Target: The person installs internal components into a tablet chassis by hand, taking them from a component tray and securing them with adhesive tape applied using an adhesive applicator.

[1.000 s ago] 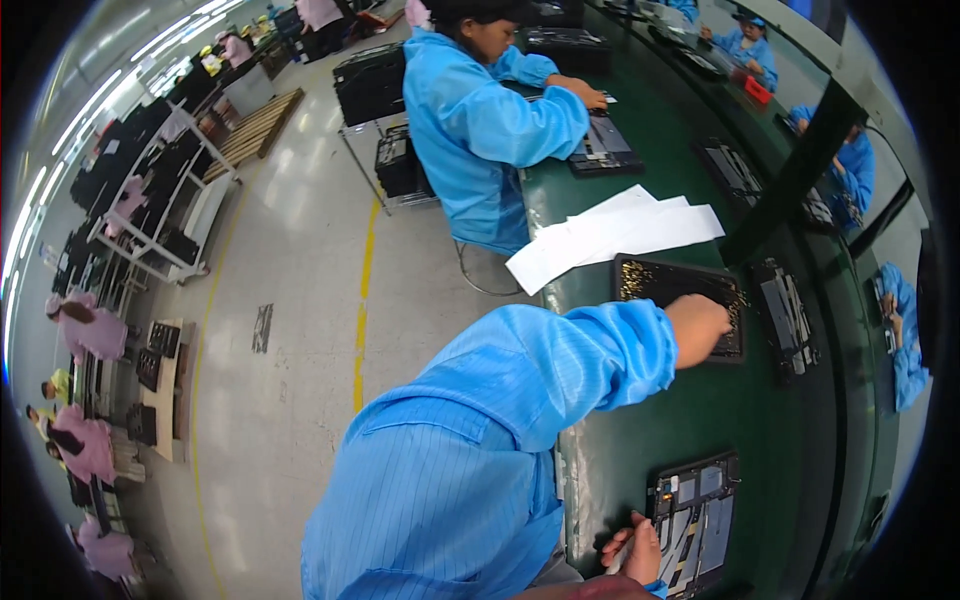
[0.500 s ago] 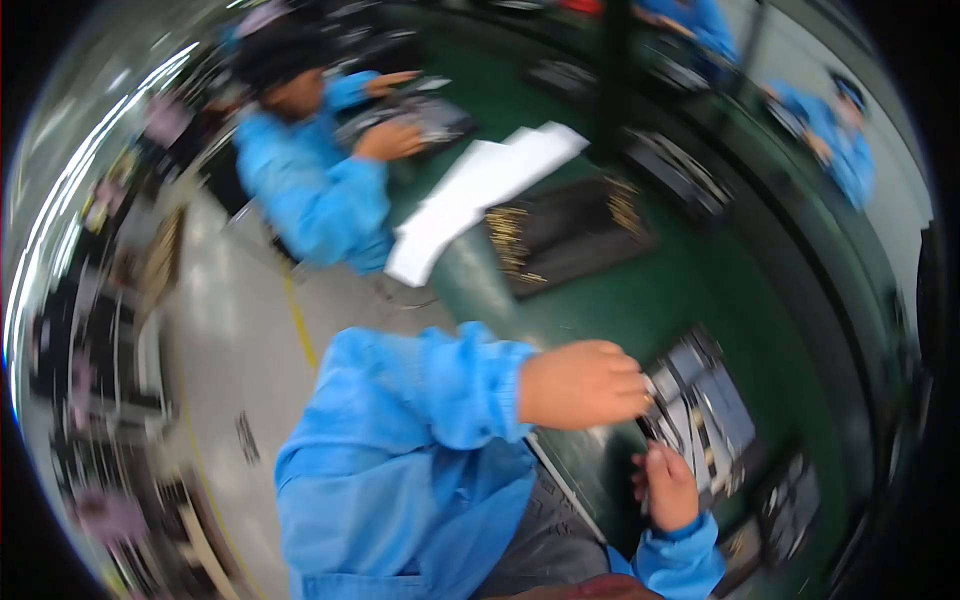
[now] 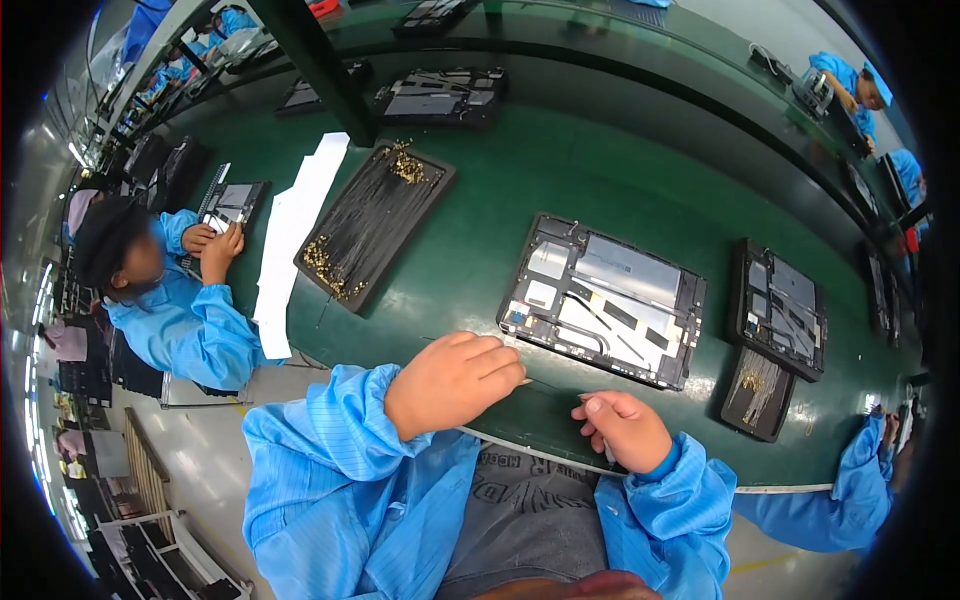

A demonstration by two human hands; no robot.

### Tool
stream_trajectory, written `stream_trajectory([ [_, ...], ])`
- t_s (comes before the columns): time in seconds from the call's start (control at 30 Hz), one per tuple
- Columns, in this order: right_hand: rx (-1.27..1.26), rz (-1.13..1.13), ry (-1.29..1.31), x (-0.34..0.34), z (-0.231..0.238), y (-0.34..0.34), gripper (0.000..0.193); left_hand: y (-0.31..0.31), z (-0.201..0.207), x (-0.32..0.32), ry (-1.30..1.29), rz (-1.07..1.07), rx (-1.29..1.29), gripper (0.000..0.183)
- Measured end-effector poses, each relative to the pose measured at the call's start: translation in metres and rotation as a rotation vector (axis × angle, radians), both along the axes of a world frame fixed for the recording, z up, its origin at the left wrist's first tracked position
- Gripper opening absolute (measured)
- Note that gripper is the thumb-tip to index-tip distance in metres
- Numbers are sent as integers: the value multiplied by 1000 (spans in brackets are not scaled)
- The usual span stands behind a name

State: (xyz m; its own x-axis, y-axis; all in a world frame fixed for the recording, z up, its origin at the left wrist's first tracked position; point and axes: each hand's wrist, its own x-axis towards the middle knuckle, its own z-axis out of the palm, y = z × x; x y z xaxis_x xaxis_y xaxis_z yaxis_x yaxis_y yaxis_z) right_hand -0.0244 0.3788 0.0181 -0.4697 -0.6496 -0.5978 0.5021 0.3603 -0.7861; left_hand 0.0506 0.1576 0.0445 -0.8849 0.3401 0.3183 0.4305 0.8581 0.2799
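Observation:
Over the near edge of the bench, my left hand point(image 3: 455, 385) is closed, knuckles up. A faint, thin black cable point(image 3: 552, 387) runs from its fingertips toward my right hand point(image 3: 628, 430), which is closed with thumb and forefinger pinched at the cable's other end. A small slim thing shows under the right palm; its kind is unclear. Just beyond both hands lies an opened tablet-like device point(image 3: 605, 300), its silver battery, black strips, cables and boards exposed. Neither hand touches it.
Left on the green bench point(image 3: 480, 180) are a black tray point(image 3: 375, 225) of thin cables with gold ends and white sheets point(image 3: 295, 240). At right, another opened device point(image 3: 780, 310) overlaps a smaller cable tray point(image 3: 757, 395). A co-worker point(image 3: 170, 290) sits at left; a green post point(image 3: 315, 70) stands behind.
The view has swung right and steadied, so the device now appears beyond my hands. My hands, earlier close together at the device, are now apart and nearer the bench edge.

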Motion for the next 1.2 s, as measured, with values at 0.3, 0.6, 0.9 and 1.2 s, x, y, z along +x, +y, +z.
stream_trajectory([
  [0.3, 52, -40, -67, -2, -7, -2, 29, 8, -24, 2, -42, 110, 69, 15],
  [0.6, -38, 45, -299, 1, -15, -3, 27, 44, -39, 1, -97, 26, 266, 24],
  [0.9, -53, 22, -310, 1, -14, -3, 26, 47, -45, -5, -76, 48, 260, 18],
  [1.2, -323, -694, 171, -34, 3, -40, 40, 33, -68, -42, 73, 298, 134, 12],
])
